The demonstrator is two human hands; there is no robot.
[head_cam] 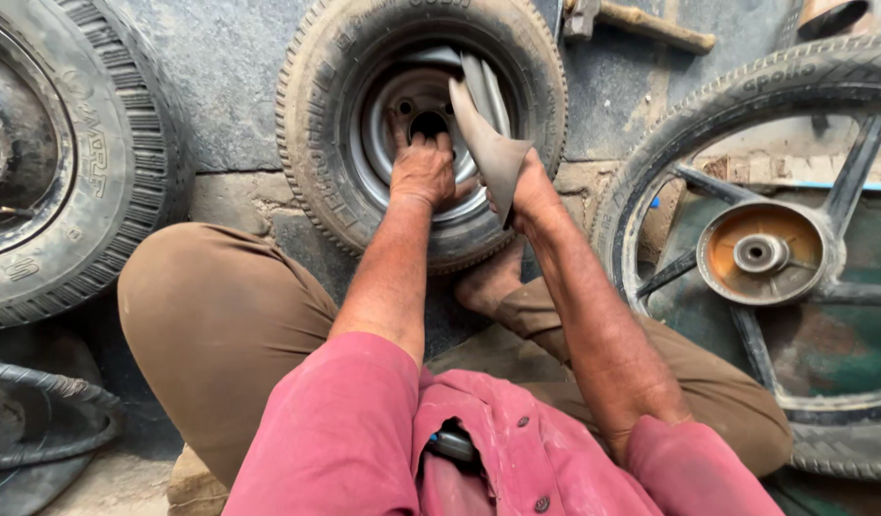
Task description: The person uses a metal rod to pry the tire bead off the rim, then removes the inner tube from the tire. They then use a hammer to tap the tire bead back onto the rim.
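You have one small tyre on a grey steel rim (416, 115) lying flat on the floor straight ahead of your knees; take it as the landmark. Three more tyres show around it: one large tyre (67, 162) to its left, one worn tyre (39, 416) lower left, and one spoked wheel with an orange hub (761, 253) to its right. One wooden-handled tool (651, 24) lies beyond it, upper right.

Your left hand (421, 172) presses flat on the rim, fingers spread, gripping nothing that I can see. Your right hand (531, 191) is closed on one grey rubber flap (488, 143), which rises from the tyre's inner edge, just right of the left hand.
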